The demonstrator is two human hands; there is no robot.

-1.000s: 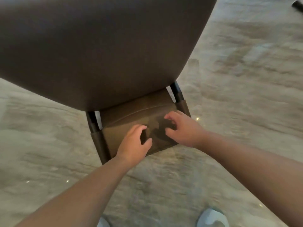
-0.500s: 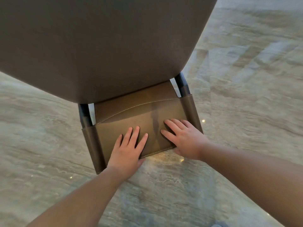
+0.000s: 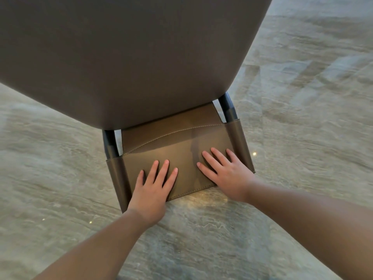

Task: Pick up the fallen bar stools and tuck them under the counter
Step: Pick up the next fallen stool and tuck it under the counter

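Note:
A bar stool fills the upper left of the head view, its broad grey-brown seat (image 3: 125, 57) nearest the camera. Below it a tan leather backrest (image 3: 171, 138) with stitched edges spans two dark metal posts (image 3: 110, 143). My left hand (image 3: 152, 188) lies flat on the lower left of the backrest, fingers spread. My right hand (image 3: 224, 172) lies flat on its right part, fingers spread. Neither hand curls around anything. The stool's legs are hidden behind the seat.
A glossy grey-beige marble floor (image 3: 302, 118) stretches all around the stool, with small light reflections on it. No counter or other stool is in view.
My hands went from curled above the backrest to flat on it with fingers spread. The stool has shifted slightly in the view and looks closer to the camera.

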